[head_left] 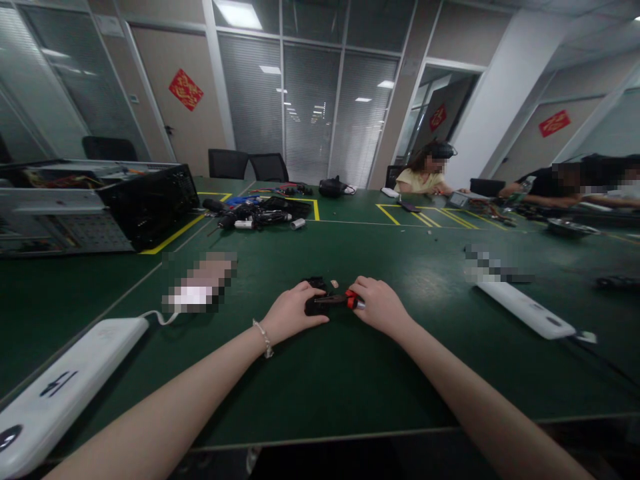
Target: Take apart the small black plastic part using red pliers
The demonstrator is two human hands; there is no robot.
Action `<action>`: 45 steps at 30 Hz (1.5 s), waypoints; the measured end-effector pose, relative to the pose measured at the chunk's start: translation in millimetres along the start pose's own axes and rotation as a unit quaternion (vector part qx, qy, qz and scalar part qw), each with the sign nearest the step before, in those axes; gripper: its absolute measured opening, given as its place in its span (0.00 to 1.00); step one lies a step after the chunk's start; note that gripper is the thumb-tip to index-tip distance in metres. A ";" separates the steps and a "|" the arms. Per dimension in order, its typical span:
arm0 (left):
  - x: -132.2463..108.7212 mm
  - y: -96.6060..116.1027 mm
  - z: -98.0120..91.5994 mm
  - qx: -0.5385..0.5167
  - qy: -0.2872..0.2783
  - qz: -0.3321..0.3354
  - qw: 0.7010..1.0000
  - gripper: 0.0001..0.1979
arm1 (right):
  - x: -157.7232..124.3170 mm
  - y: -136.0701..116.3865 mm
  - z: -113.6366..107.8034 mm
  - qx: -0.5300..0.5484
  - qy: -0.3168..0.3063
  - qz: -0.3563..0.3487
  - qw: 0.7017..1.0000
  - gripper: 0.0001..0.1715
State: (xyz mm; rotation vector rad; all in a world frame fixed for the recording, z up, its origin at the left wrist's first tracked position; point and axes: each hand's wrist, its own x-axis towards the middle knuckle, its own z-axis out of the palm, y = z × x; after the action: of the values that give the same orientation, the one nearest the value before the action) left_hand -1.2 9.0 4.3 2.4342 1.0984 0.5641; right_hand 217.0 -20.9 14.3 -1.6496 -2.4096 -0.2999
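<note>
While our left hand (293,308) steadies a small black part (316,307) on the table, our right hand (380,303) is closed around red-handled pliers (345,299). Left grip: fingers curled over the far side of the part, thumb stretched along the near side, the part held between them. Right grip: fingers wrapped on the handles, tool pointing left. The plier jaws lie over the black part; we cannot tell whether they bite on it. The part sits low at mid-view, directly in front of us, with a small beige piece (335,285) just beyond. We note a pale bracelet (263,339) at the left wrist.

To our left, a white power bank (95,360) bears a dark angular mark on top and faint small print near its far end; we cannot make out either. A white cable (160,317) runs from it to a pixelated phone (203,283). To our right, a white power strip (525,308) lies slantwise.

Farther out on the green table (380,393): an opened computer case (155,207), left, and a jumble of dark tools (260,212). Across from us sits a person in pale yellow (423,180). Behind, a red diamond poster (186,89) carries gold characters, too blurred for us to read.
</note>
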 end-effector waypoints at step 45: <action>0.0 0.0 -1.0 -0.012 -0.004 -0.010 1.000 0.25 | -0.3 0.1 -2.4 -0.007 0.007 -0.001 1.000 0.12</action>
State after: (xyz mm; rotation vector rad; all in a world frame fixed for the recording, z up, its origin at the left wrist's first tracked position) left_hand -1.7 9.2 5.1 2.3997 1.1047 0.5567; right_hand 217.4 -21.8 16.5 -1.6455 -2.4049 -0.3277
